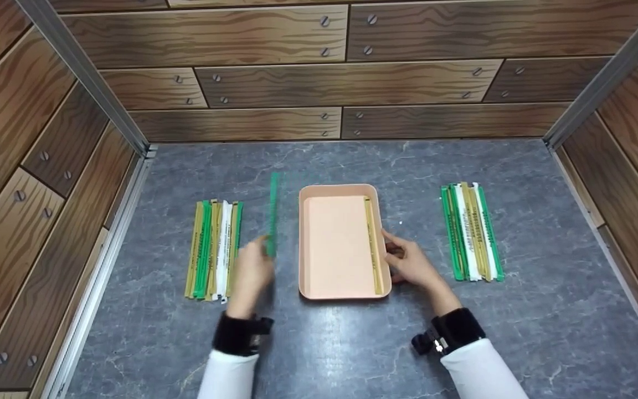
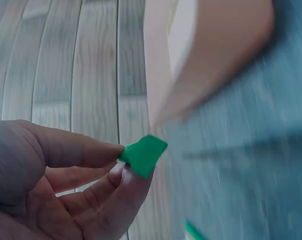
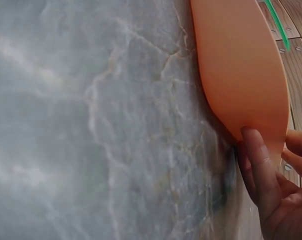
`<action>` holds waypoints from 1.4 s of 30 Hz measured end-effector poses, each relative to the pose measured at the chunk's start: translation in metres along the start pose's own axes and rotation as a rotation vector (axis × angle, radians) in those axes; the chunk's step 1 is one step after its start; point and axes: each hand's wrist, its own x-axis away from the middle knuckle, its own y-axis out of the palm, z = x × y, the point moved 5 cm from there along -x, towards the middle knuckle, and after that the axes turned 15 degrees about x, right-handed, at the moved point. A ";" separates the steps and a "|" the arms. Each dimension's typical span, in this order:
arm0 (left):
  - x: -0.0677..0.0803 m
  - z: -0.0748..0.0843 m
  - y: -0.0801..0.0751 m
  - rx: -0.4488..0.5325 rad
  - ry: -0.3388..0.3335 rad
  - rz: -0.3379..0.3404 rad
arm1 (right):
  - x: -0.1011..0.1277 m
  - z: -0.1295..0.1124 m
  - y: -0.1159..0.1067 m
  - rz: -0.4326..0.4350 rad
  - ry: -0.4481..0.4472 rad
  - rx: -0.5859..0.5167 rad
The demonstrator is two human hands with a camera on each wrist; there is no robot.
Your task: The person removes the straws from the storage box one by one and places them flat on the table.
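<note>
My left hand (image 1: 252, 271) pinches the near end of a long green strip (image 1: 273, 213), which is lifted between the left pile and the tray; the left wrist view shows the thumb and fingers closed on the strip's end (image 2: 143, 155). A peach tray (image 1: 305, 244) lies in the middle of the table with one olive strip (image 1: 373, 246) along its right inner wall. My right hand (image 1: 407, 260) holds the tray's right rim, and its fingers (image 3: 258, 170) curl against the tray's outer wall (image 3: 241, 65).
A pile of green, olive and white strips (image 1: 215, 249) lies left of the tray, and another such pile (image 1: 471, 231) lies to the right. The grey marbled tabletop (image 1: 330, 343) is enclosed by wood-pattern walls (image 1: 297, 83) behind and on both sides.
</note>
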 end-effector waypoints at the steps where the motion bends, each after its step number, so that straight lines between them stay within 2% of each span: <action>1: 0.000 -0.007 -0.008 -0.007 -0.017 0.022 | 0.001 0.000 0.000 0.006 0.005 -0.004; 6: -0.001 -0.035 -0.044 -0.057 -0.103 0.096 | 0.003 0.000 0.002 0.035 0.025 -0.002; 15: 0.001 -0.078 -0.092 -0.108 -0.266 0.154 | 0.001 0.002 0.003 0.064 0.026 0.012; 21: 0.000 -0.105 -0.112 -0.151 -0.357 0.163 | 0.001 0.004 0.003 0.056 0.049 0.017; 26: -0.003 -0.121 -0.117 -0.164 -0.377 0.145 | 0.001 0.004 0.002 0.046 0.048 0.015; 30: -0.005 -0.124 -0.119 -0.181 -0.367 0.143 | 0.000 0.004 0.003 0.047 0.035 0.019; 35: -0.006 -0.120 -0.120 -0.189 -0.347 0.164 | 0.000 0.003 0.003 0.055 0.026 0.011; 40: -0.006 -0.101 -0.110 -0.210 -0.305 0.210 | 0.000 0.004 0.003 0.053 0.030 0.002; 42: -0.006 -0.087 -0.098 -0.206 -0.230 0.208 | 0.000 0.005 0.002 0.054 0.029 0.003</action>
